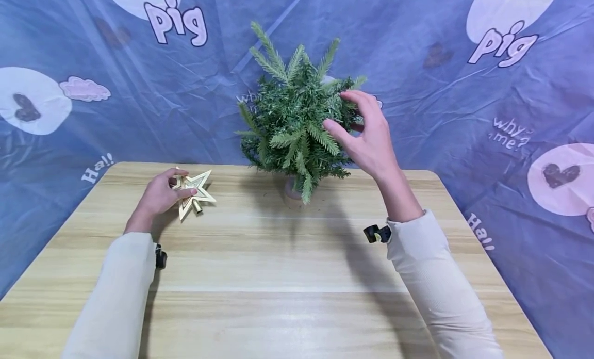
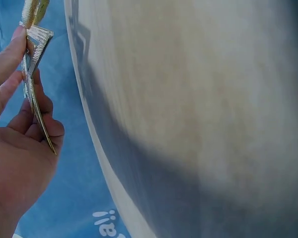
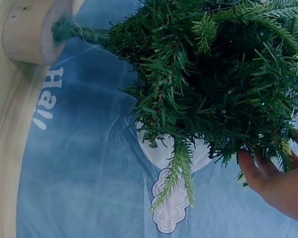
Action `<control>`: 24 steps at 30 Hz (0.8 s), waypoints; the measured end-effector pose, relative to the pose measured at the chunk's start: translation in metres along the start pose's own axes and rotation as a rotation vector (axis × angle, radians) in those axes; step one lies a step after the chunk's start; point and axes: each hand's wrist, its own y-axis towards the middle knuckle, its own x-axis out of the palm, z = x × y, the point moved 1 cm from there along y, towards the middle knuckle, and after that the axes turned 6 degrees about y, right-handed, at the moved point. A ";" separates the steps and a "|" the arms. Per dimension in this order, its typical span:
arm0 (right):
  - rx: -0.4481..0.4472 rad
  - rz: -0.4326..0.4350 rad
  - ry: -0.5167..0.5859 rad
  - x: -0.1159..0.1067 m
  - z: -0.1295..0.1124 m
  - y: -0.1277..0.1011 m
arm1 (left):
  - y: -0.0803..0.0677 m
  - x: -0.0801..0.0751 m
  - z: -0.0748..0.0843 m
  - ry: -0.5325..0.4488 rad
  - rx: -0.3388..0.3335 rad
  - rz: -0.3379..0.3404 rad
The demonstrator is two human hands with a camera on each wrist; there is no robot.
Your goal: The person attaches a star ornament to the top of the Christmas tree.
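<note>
Working from the near edge of the pale wooden worktop (image 1: 287, 276) outward, we judge the step goes best if we keep the tree steady and upright while the star is lifted clear of the wood. Our left hand (image 1: 160, 196) pinches the glittery gold star topper (image 1: 192, 193) between curled fingers, low over the worktop's left side. Farther back, our right hand (image 1: 366, 134) is spread wide, fingertips touching the small green artificial fir tree (image 1: 294, 124) on its round wooden base (image 3: 32, 32) near the far edge.

Left hand (image 1: 160, 194) low, fingers curled in pinch; right hand (image 1: 366, 134) raised, fingers loosely spread.
</note>
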 end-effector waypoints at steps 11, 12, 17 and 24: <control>0.046 -0.006 0.034 -0.001 0.001 0.000 | -0.003 -0.005 0.011 -0.045 0.001 0.014; 0.051 -0.009 0.031 -0.001 0.002 0.000 | -0.004 -0.006 0.012 -0.041 0.002 0.020; 0.057 -0.022 0.020 0.000 0.003 -0.001 | -0.005 -0.013 0.020 -0.047 0.013 0.071; 0.060 -0.027 0.020 0.001 0.002 0.001 | -0.008 -0.018 0.028 -0.073 0.058 0.189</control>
